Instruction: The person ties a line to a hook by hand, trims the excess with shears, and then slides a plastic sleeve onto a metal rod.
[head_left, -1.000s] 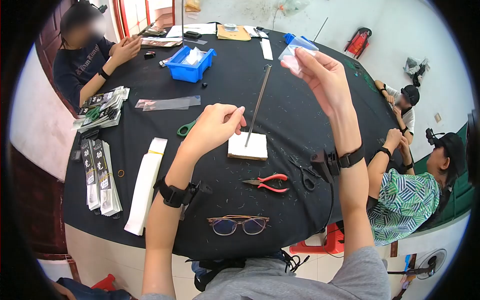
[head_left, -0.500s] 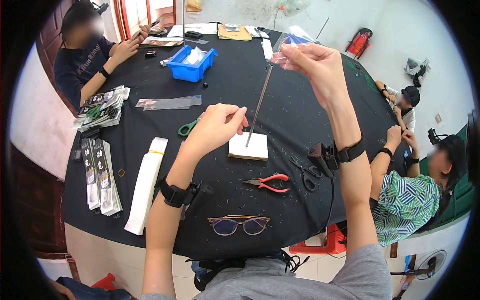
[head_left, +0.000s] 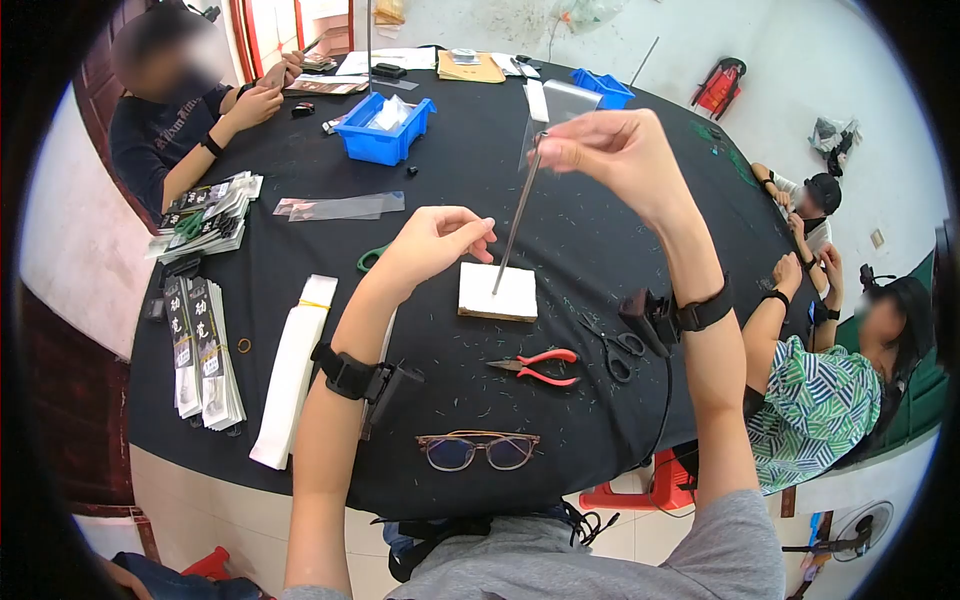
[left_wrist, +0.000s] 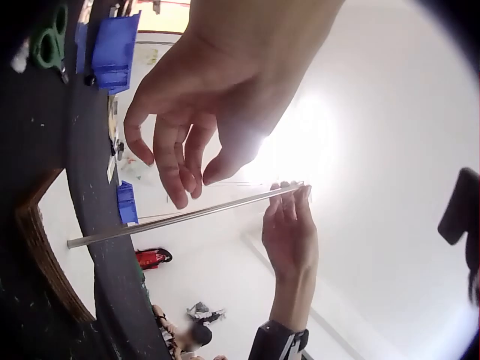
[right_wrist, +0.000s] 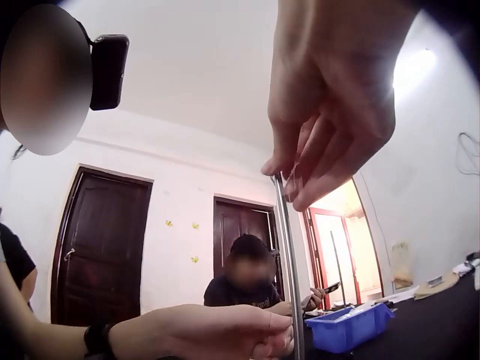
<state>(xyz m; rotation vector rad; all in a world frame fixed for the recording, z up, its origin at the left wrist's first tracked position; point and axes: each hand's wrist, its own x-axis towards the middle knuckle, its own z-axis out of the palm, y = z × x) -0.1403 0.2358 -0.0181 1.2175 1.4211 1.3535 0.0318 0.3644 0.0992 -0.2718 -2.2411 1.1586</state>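
A slim metal rod [head_left: 517,220] stands tilted on a white block [head_left: 510,292] with a brown edge. At the rod's top end, my right hand [head_left: 615,160] pinches a small piece of clear plastic film [right_wrist: 293,186], partly hidden by the fingers. My left hand [head_left: 440,243] hovers left of the rod, low over the block, its fingers loosely bent and holding nothing. The left wrist view shows this left hand [left_wrist: 202,127] above the rod [left_wrist: 187,215], with the right hand [left_wrist: 291,232] at the rod's far end.
Red-handled pliers [head_left: 535,366], black scissors [head_left: 610,350] and glasses [head_left: 478,451] lie nearby. Left are a white strip bundle [head_left: 290,375], printed packets [head_left: 205,350] and green-handled scissors [head_left: 372,257]. Blue bins [head_left: 378,140] stand farther back. Other people sit around the black-covered table.
My right hand has come down and left to the rod's top with the clear film, first held up beyond it. My left hand's fingers have loosened slightly in nearly the same place.
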